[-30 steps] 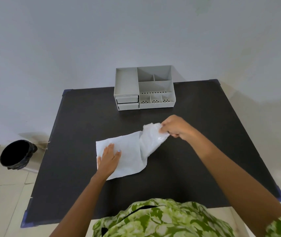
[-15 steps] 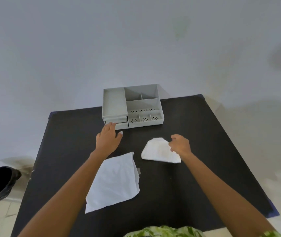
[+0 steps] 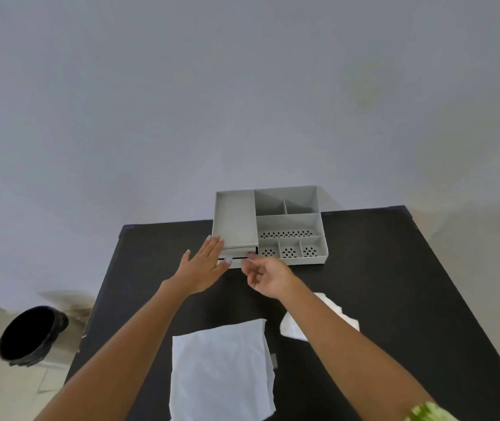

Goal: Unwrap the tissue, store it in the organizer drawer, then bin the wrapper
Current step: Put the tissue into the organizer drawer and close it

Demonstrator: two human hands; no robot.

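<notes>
The right hand (image 3: 265, 276) has left the wrapper (image 3: 294, 328) and joined the left hand (image 3: 203, 268) at the organizer (image 3: 288, 220) on the desk's (image 3: 394, 284) far edge. Left fingers lie straight against its front-left corner. Right fingers curl loosely at the lower drawer (image 3: 238, 262), grip unclear. The tissue (image 3: 221, 369) stays flat near the near edge.

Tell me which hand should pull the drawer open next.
Right. The right hand curls its fingers at the drawer front, while the left hand lies flat against the organizer, likely bracing it.
</notes>
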